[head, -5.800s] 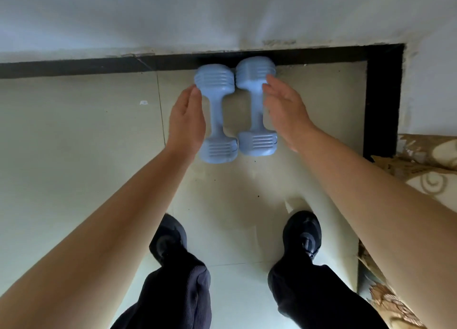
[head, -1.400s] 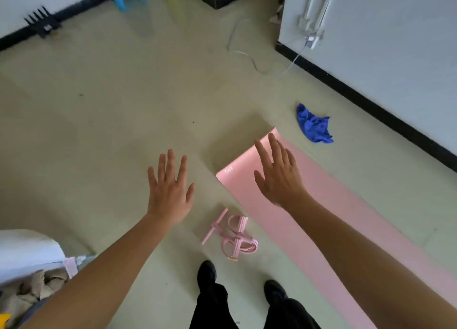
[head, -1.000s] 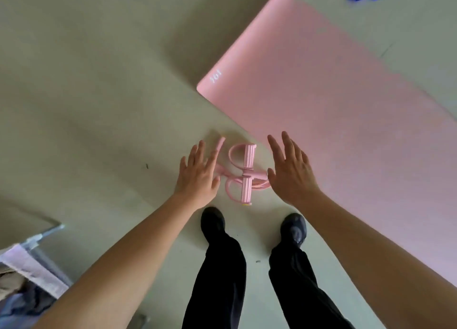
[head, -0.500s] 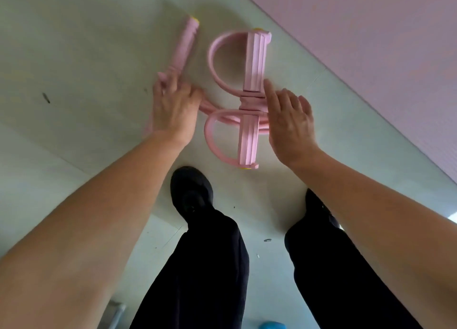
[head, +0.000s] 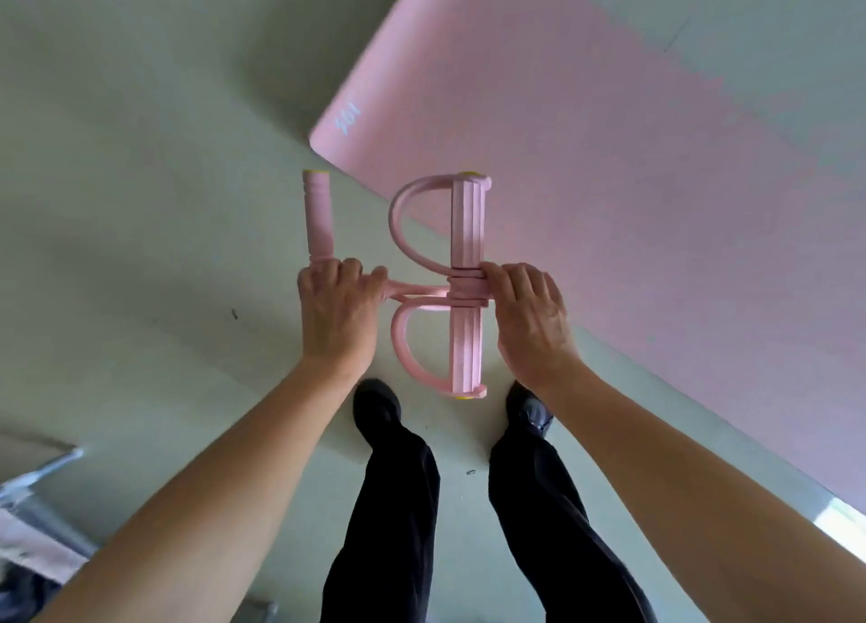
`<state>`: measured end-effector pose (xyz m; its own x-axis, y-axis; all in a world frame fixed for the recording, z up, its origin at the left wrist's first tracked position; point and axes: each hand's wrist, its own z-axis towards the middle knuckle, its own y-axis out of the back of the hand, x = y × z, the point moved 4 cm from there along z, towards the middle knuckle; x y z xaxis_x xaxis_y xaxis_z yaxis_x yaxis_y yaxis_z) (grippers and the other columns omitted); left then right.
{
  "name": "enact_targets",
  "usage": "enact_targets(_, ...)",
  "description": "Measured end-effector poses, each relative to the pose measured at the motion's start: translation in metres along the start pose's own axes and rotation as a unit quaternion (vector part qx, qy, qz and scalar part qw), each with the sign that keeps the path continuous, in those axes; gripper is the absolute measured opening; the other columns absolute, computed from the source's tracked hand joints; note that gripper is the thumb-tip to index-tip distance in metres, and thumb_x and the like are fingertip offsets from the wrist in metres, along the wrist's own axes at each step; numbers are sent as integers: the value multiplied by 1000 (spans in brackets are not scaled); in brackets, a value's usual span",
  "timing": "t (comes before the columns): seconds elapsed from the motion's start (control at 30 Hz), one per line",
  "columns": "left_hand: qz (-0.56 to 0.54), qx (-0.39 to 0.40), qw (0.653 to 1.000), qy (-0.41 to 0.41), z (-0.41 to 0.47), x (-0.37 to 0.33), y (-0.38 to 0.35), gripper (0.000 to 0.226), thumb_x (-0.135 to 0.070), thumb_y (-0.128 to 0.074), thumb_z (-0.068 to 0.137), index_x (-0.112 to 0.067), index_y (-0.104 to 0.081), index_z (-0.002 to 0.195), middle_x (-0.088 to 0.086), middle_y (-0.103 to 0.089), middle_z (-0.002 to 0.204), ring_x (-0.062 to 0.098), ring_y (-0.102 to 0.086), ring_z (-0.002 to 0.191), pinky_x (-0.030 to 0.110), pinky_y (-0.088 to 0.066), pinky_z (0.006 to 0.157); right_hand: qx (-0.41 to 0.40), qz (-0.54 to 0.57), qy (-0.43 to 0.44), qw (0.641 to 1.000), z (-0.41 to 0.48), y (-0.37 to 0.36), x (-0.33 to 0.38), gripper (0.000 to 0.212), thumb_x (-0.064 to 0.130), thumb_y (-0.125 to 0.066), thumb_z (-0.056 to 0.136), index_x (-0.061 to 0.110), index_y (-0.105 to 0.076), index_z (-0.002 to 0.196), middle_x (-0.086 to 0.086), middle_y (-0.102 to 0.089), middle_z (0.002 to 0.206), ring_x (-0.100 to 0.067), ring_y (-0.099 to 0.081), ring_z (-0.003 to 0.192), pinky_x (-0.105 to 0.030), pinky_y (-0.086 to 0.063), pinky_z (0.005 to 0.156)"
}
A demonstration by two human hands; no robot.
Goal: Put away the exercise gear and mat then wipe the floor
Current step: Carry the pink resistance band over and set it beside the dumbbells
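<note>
It was an indoor room used for exercise, most likely in a home. A smooth, pale floor [head: 140,201] filled the view, and a pink exercise mat [head: 609,177] lay flat on it, with a pink pedal puller [head: 466,229] showing beside the mat's corner. At the floor's lower left edge were blurred cloth [head: 33,552] and a metal frame [head: 47,470], too unclear to name.
</note>
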<state>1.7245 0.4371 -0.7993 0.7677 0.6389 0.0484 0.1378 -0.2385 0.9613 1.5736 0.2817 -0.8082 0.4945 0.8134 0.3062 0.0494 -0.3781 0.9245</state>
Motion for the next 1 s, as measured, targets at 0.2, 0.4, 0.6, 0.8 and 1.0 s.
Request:
enact_targets(0.2, 10, -138, 990, -13, -14, -12, 271, 25, -10, -65, 82, -22, -61, 104, 2, -56, 86, 32, -49, 91, 43, -36, 82, -152, 9, 0, 988, -24, 250, 30, 49, 5, -33, 84, 6, -55, 129, -10, -63, 108, -35, -60, 100, -49, -51, 89)
enact_targets(0.4, -30, -344, 937, -61, -42, -33, 507, 15, -15, -62, 87, -26, -60, 97, -2, -56, 83, 30, -51, 88, 42, -34, 81, -285, -36, 6, 958, -72, 480, 63, 51, 4, -34, 85, 8, -52, 132, -10, -61, 108, -34, -57, 100, -47, -48, 92)
enact_targets(0.6, -49, -500, 846, -178, -82, -68, 675, 17, -10, -63, 85, -23, -64, 97, -1, -58, 89, 32, -52, 92, 44, -34, 87, -416, -143, -15, 898, -146, 638, 80, 52, 5, -32, 87, 12, -50, 136, -8, -59, 113, -32, -54, 108, -45, -44, 98)
enact_targets(0.8, -99, -578, 754, -296, -141, -140, 744, 13, -13, -61, 92, -24, -64, 98, -2, -60, 95, 29, -49, 95, 43, -32, 86, -500, -213, -141, 828, -272, 705, 79, 57, -3, -41, 83, 12, -48, 138, -10, -57, 116, -31, -52, 110, -46, -44, 99)
enact_targets(1.0, -165, -571, 699, -399, -230, -264, 757, 20, -25, -48, 99, -21, -67, 104, 2, -65, 98, 29, -53, 98, 41, -30, 90, -536, -260, -253, 762, -436, 711, 46, 68, -14, -57, 72, 13, -51, 135, -10, -57, 111, -33, -54, 107, -49, -46, 95)
